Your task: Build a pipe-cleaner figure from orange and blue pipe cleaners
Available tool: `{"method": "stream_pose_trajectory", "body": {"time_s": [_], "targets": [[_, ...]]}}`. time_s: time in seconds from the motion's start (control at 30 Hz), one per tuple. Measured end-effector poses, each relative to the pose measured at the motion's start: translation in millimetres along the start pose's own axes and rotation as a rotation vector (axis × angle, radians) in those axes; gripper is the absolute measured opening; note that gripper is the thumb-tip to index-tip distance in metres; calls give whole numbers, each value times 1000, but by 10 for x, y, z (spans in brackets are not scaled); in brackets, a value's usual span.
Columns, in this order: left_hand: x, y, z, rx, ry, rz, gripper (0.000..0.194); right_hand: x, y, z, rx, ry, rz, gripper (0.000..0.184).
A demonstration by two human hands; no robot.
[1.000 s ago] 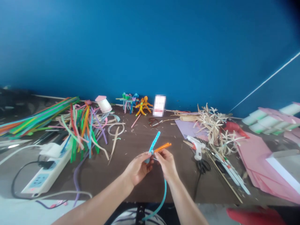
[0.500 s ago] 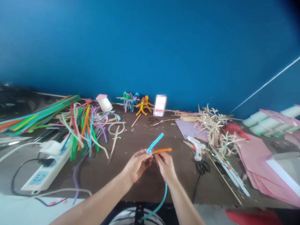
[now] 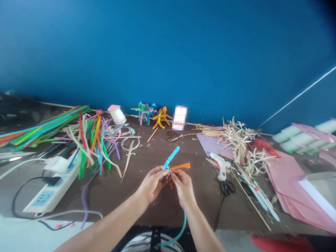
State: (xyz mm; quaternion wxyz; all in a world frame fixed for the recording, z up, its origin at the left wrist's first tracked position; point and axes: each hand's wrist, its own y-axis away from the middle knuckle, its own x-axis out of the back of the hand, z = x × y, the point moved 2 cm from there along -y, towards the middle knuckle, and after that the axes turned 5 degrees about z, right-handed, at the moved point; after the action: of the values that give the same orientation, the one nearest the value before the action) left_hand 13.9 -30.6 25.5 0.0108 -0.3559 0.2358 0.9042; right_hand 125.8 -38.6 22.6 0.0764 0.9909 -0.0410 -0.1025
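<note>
My left hand (image 3: 151, 184) and my right hand (image 3: 183, 187) meet above the brown table (image 3: 126, 199), fingertips close together. Between them they pinch a twisted blue pipe cleaner (image 3: 170, 159), which points up and to the right. An orange pipe cleaner (image 3: 180, 167) sticks out to the right from the same spot. A smooth teal strip (image 3: 182, 232) hangs below my right wrist and curves down past the table edge. Where the pieces join is hidden by my fingers.
A heap of coloured pipe cleaners (image 3: 91, 140) lies left, beside a white power strip (image 3: 51, 194). A glue gun (image 3: 221, 165), scissors (image 3: 228, 188), dried palm strips (image 3: 238, 140) and pink paper (image 3: 291, 185) lie right. Small pipe-cleaner figures (image 3: 157, 119) stand against the blue wall (image 3: 168, 52).
Both hands have drawn closer together and the right hand now covers the join. The blue piece has tilted more upright, and the orange piece has shortened in view.
</note>
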Motion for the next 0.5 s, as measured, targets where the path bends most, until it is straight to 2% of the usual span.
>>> {"method": "stream_pose_trajectory", "body": {"time_s": [0.37,0.43,0.5], "targets": [[32,-29,22,0,-48,33,12,70,-29,-55,22,189,-4,17],[49,-37,36,-8,-77,51,14,99,-23,-82,73,290,-27,17],[64,-43,54,-17,-109,73,16,123,7,-148,194,439,-44,18]]}}
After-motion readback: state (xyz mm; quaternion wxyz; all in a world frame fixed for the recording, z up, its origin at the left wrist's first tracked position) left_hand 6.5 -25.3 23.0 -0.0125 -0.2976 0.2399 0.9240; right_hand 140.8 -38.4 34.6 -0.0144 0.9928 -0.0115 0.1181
